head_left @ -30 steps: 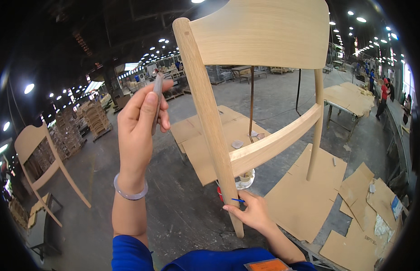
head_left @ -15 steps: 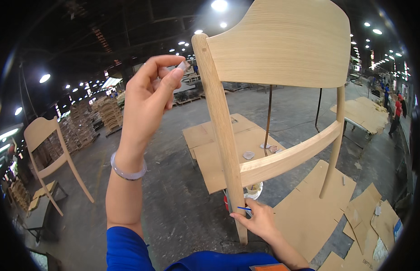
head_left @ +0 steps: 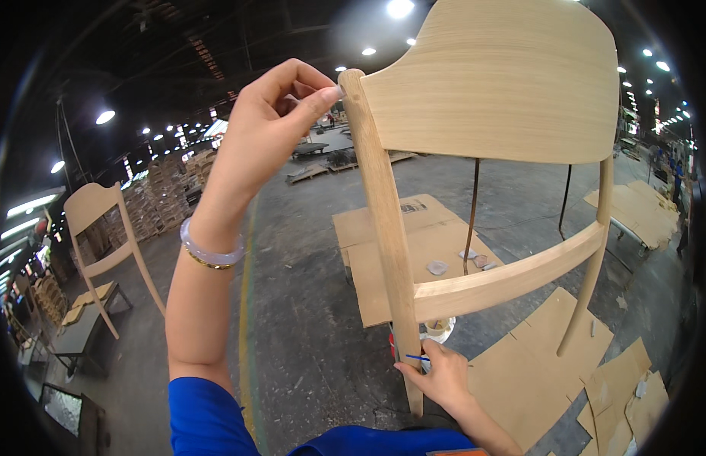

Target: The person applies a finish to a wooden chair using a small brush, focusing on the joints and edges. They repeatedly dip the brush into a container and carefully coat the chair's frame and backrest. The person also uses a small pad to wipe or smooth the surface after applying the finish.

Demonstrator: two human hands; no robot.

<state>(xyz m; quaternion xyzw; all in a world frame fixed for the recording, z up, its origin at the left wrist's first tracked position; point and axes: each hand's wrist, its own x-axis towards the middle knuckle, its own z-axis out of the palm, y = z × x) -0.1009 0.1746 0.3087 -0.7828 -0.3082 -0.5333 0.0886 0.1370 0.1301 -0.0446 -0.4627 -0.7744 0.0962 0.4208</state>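
Observation:
A pale wooden chair back frame [head_left: 490, 83] stands upright before me, with a wide curved top panel, two legs and a crossrail. My left hand [head_left: 281, 110] is raised at the top of its left leg [head_left: 387, 220]. Thumb and fingers pinch a small whitish piece [head_left: 339, 92] against the leg's side, just below the rounded end; the fingers hide most of it. Low on the same leg, my right hand [head_left: 443, 380] grips the wood. A thin blue stick [head_left: 417, 357] pokes out between its thumb and fingers; its other end is hidden.
Dark metal rods [head_left: 472, 216] rise behind the frame. A cardboard-covered table [head_left: 383, 243] carries small crumpled pieces; a white bucket [head_left: 448, 330] is beside it. Cardboard sheets [head_left: 535, 372] lie at right. Another chair frame [head_left: 98, 228] is at left, with stacked wooden parts behind.
My left hand has moved up and right, bringing the small whitish piece from beside the leg onto its top. My right hand keeps its grip low down. The whole view has shifted slightly.

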